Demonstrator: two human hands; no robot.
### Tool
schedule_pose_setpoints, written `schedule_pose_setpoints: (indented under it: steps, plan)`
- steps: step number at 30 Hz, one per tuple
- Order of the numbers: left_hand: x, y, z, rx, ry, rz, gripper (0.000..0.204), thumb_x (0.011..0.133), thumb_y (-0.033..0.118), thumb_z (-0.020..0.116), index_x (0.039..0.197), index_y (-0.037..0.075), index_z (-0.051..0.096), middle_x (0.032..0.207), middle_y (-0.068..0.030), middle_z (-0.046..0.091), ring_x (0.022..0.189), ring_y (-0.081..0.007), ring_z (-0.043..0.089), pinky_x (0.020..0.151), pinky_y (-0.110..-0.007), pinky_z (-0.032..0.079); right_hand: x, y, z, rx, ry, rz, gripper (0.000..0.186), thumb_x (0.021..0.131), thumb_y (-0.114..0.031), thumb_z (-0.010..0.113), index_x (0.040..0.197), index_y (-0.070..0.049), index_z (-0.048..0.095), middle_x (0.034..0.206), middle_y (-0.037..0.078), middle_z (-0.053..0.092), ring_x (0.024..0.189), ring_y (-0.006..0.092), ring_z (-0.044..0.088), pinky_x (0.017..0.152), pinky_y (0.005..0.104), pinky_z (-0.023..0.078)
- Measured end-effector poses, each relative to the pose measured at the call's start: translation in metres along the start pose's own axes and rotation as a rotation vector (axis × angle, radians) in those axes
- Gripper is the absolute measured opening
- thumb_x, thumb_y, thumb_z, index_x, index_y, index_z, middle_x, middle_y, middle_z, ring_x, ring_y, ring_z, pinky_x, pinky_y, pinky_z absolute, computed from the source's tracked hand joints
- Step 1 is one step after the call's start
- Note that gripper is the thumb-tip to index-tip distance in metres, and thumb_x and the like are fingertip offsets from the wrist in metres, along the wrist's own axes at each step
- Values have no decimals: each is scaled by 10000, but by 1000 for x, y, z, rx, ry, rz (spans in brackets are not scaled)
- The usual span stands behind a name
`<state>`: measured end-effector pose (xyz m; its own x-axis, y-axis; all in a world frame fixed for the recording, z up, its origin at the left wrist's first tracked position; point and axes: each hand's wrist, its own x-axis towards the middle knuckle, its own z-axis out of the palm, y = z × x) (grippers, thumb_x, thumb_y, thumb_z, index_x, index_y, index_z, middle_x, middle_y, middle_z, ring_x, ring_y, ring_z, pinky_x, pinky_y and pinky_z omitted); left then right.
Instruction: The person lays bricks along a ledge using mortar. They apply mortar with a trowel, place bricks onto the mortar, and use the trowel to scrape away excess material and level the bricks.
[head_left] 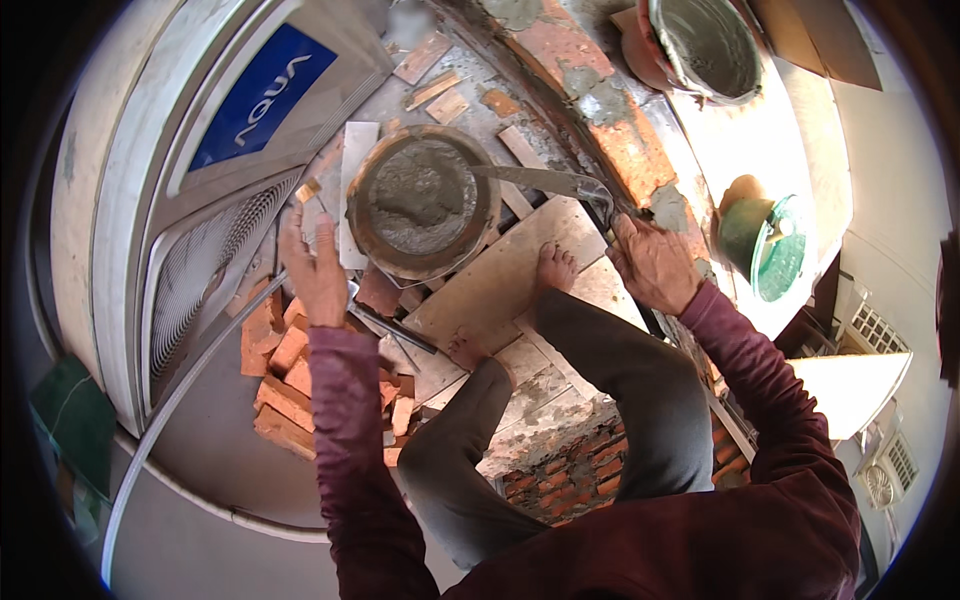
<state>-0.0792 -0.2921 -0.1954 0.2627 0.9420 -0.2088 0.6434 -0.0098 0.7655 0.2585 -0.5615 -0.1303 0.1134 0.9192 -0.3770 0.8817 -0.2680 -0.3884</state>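
My right hand (655,262) is closed round the handle end of a trowel (545,180). The trowel's long blade points left, and its tip reaches over the rim of a round bucket (490,235) that holds grey wet mortar (420,195). On the bucket's left side my left hand (317,268) hangs free, fingers apart, with nothing in it. It is close to the grille of a pale air-conditioner unit (230,240). A dark-handled tool (395,328) lies below the bucket, its head partly hidden.
Loose orange bricks (285,400) are heaped at lower left. A mortar-smeared brick course (610,110) runs along the right. Beyond it stand a second mortar bucket (705,50) and a tipped green bucket (775,245). My bare feet rest on boards (480,280). A pale pipe (180,395) crosses the left.
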Motion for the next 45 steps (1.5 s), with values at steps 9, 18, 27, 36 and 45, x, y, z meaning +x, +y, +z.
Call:
schedule_pose_setpoints:
  steps: [9,18,27,36,45]
  plan:
    - [9,-72,47,-35,-377,-545,984,829,645,667,1483,-23,362,1352,-203,544,1260,-286,526,978,-394,467,204,-86,45,-559,-161,-398,214,888,-121,562,1025,-20,692,958,153,719,833,291,712,736,393,567]
    - [3,-88,69,-164,-322,-187,509,706,-15,715,1204,-69,620,948,-77,717,765,-129,659,701,-263,540,184,-35,108,-68,-371,-325,214,912,-195,617,964,1,687,771,177,677,667,321,670,592,416,535]
    - [-11,-99,70,-321,-268,-77,544,669,56,727,1182,-91,619,950,-130,710,804,-179,652,725,-303,527,87,20,106,895,-557,80,173,980,-198,600,867,-71,566,670,-11,519,521,79,493,466,260,408]
    - [-1,-33,8,57,99,432,781,847,307,746,1444,-56,396,1470,-278,403,1383,-364,386,1129,-424,322,-47,24,10,460,231,154,243,977,-196,529,1084,18,573,721,113,578,648,239,593,632,388,497]
    - [132,128,-183,617,1116,942,644,946,607,509,1387,140,555,1536,-169,351,1424,-376,277,1167,-496,233,-11,36,49,-353,582,382,267,846,-72,565,1068,67,509,983,265,569,795,401,647,698,463,545]
